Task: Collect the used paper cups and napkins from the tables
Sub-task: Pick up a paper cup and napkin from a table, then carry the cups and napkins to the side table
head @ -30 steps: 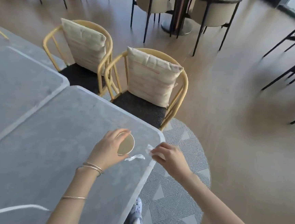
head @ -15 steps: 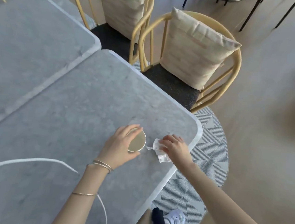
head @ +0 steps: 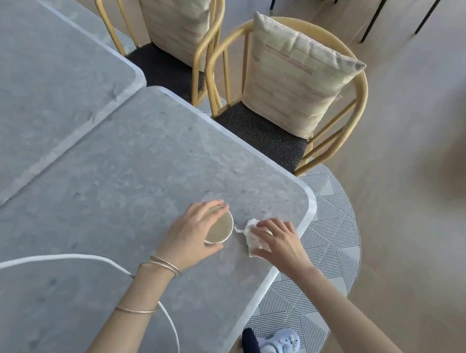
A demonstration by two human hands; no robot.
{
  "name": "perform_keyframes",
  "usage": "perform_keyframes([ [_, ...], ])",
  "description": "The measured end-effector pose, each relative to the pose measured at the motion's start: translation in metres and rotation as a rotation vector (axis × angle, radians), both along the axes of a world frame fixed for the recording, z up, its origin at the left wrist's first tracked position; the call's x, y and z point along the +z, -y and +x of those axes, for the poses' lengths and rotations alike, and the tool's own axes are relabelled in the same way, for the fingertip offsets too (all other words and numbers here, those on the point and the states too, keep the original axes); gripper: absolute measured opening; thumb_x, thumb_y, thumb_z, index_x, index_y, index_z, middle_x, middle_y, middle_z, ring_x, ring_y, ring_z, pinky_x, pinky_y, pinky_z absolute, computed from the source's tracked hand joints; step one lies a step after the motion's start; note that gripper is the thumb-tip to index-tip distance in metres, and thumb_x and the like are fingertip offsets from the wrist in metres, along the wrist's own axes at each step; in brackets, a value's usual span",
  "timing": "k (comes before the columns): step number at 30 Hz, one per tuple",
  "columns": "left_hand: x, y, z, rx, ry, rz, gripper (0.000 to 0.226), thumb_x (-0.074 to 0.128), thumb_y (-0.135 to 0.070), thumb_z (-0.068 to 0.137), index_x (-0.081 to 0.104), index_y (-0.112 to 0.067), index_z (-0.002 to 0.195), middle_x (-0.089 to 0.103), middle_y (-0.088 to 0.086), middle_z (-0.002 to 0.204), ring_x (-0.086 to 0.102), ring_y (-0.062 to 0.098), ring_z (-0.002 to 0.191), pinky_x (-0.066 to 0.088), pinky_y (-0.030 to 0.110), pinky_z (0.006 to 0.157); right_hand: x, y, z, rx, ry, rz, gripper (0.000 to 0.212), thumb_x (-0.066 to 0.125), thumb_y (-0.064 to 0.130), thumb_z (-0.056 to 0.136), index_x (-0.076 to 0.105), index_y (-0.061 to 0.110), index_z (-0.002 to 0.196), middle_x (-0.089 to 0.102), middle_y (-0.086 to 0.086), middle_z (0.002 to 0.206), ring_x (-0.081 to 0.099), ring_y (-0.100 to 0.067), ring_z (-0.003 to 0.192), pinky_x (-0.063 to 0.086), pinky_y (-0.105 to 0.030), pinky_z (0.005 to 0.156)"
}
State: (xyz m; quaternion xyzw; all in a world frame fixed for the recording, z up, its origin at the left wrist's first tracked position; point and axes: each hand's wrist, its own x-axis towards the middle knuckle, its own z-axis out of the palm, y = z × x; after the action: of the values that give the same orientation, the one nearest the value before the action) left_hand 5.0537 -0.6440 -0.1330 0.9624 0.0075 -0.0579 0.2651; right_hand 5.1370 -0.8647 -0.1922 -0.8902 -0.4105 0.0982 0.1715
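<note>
A paper cup [head: 220,229] with a white rim stands upright near the right corner of the grey stone table [head: 118,183]. My left hand [head: 193,234] wraps around the cup, thumb on the near side and fingers on the far side. Just right of the cup lies a crumpled white napkin [head: 251,231] on the table. My right hand [head: 278,243] rests on the napkin with its fingers curled over it, close to the table's right edge.
A white cable [head: 50,259] loops over the near part of the table. A second grey table [head: 39,55] abuts on the left. Two yellow chairs with beige cushions [head: 294,74] [head: 173,10] stand at the far side. A patterned rug [head: 324,240] lies below.
My view has moved closer over the table. My right hand has come down from pinching the napkin's end to covering it on the table. The left hand stays on the cup.
</note>
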Motion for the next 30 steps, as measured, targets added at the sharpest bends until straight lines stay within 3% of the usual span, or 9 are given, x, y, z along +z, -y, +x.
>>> perform_keyframes([
  [7,0.004,0.008,0.007,-0.06,-0.016,0.002,0.074,0.077,-0.025,0.07,0.044,-0.022,0.136,0.042,-0.007,0.14,0.04,0.019,0.125,0.042,0.033,0.098,-0.004,0.006,-0.003,-0.061,0.099,0.129,0.02,0.084,0.011,0.064,0.07,0.015,0.076,0.065,0.002,0.072,0.061,-0.021,0.062,0.047,-0.028,0.055],
  [11,0.016,0.027,0.024,-0.141,-0.01,0.031,0.074,0.077,-0.028,0.07,0.042,-0.023,0.136,0.04,-0.009,0.141,0.038,0.018,0.125,0.042,0.032,0.095,0.012,0.026,-0.003,-0.227,0.048,0.14,0.026,0.082,0.005,0.063,0.07,0.01,0.086,0.067,-0.001,0.07,0.064,-0.022,0.064,0.052,-0.032,0.058],
  [16,0.045,0.078,0.065,-0.294,0.066,0.06,0.073,0.077,-0.027,0.068,0.045,-0.024,0.134,0.043,-0.009,0.139,0.042,0.018,0.121,0.043,0.031,0.093,0.065,0.096,0.004,-0.461,0.056,0.213,0.016,0.079,0.008,0.069,0.072,0.01,0.083,0.068,0.0,0.074,0.065,-0.021,0.065,0.054,-0.032,0.055],
  [23,0.108,0.224,0.119,-0.627,0.165,0.055,0.075,0.073,-0.041,0.073,0.038,-0.025,0.138,0.037,-0.011,0.141,0.037,0.016,0.124,0.041,0.035,0.099,0.159,0.243,-0.014,-0.907,0.168,0.308,0.01,0.076,0.014,0.073,0.072,0.019,0.08,0.063,0.002,0.071,0.062,-0.023,0.065,0.049,-0.031,0.056],
  [30,0.179,0.42,0.113,-0.942,0.324,0.024,0.073,0.065,-0.049,0.078,0.033,-0.031,0.14,0.033,-0.017,0.142,0.032,0.009,0.127,0.037,0.031,0.103,0.247,0.413,-0.103,-1.226,0.38,0.3,0.013,0.077,0.008,0.069,0.074,0.017,0.077,0.067,-0.002,0.072,0.063,-0.025,0.065,0.038,-0.023,0.057],
])
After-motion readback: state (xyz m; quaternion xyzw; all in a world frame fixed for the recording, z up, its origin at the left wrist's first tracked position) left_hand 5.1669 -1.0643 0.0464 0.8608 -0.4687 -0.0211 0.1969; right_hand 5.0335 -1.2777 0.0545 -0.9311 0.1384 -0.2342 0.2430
